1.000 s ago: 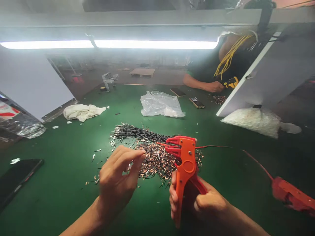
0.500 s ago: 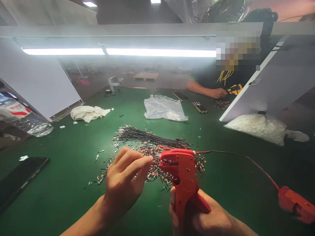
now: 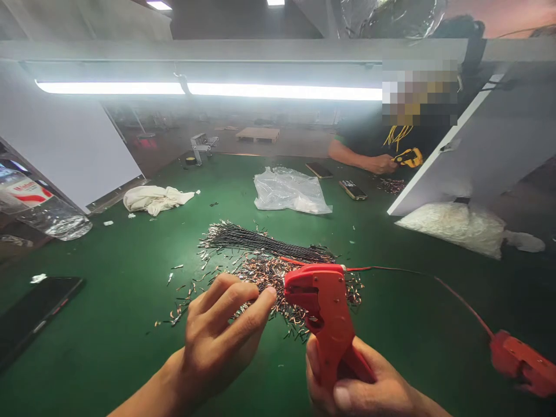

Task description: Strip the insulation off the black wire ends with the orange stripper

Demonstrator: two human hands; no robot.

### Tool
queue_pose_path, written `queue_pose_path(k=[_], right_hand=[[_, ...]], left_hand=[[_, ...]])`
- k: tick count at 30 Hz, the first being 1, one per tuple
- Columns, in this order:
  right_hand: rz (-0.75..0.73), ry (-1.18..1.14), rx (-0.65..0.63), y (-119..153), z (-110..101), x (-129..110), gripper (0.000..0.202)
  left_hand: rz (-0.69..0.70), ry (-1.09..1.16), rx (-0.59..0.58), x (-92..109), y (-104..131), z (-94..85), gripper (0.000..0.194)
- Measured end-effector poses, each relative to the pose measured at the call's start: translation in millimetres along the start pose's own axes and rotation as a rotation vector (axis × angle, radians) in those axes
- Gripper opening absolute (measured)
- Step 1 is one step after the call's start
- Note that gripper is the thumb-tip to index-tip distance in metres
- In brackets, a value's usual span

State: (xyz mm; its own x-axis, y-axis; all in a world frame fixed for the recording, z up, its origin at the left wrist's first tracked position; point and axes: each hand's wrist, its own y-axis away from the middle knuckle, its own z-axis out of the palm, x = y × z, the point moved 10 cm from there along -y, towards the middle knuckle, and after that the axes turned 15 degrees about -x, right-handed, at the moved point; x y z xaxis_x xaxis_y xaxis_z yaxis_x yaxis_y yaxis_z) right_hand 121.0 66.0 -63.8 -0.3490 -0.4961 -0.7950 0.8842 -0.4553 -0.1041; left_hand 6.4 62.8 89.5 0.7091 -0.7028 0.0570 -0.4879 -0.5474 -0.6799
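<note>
My right hand (image 3: 369, 382) is wrapped round the handles of a red wire stripper (image 3: 332, 321), whose head points up and left. Left of its jaws, my left hand (image 3: 228, 327) is closed with curled fingers and the thumb stretched toward the jaws. Whatever lies between those fingertips is too small or hidden to make out. Beneath and behind both hands spreads a heap of short wire offcuts (image 3: 263, 269) with bits of copper and black. Just beyond it lies a bundle of black wires (image 3: 260, 240) with light tips.
A thin red cord (image 3: 417, 270) leads right to another red tool (image 3: 521, 362). Farther back are a plastic bag (image 3: 289, 191), phones (image 3: 353, 190) and a white cloth (image 3: 154, 200). A bottle (image 3: 43, 202) and dark phone (image 3: 37, 315) lie left. Across the table, a person's hand (image 3: 382, 164) holds a yellow tool.
The stripper has shifted slightly right and its jaws have closed up. My left thumb has stretched forward while the index finger has drawn back. The other person's yellow tool has moved slightly left.
</note>
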Motion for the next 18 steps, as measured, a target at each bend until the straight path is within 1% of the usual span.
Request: queue_pose_path(k=[6,9,12,15,18], right_hand=[[0.047,0.098,0.026,5,-3,1,0.035],[0.032,0.158,-0.014,2,4,-6,0.033],[-0.011,0.163,-0.051,-2,10,-13,0.033],[-0.016,0.140,-0.043,-3,9,-10,0.036],[0.006,0.094,-0.004,-3,6,-1,0.038]], left_hand=[[0.004,0.008,-0.006,-1,-3,1.8,0.029],[0.012,0.031,-0.007,-3,-3,3.0,0.028],[0.018,0.060,-0.017,-5,-2,6.2,0.028],[0.003,0.086,-0.029,-11,0,12.1,0.026],[-0.050,0.089,-0.081,-18,1,23.0,0.018]])
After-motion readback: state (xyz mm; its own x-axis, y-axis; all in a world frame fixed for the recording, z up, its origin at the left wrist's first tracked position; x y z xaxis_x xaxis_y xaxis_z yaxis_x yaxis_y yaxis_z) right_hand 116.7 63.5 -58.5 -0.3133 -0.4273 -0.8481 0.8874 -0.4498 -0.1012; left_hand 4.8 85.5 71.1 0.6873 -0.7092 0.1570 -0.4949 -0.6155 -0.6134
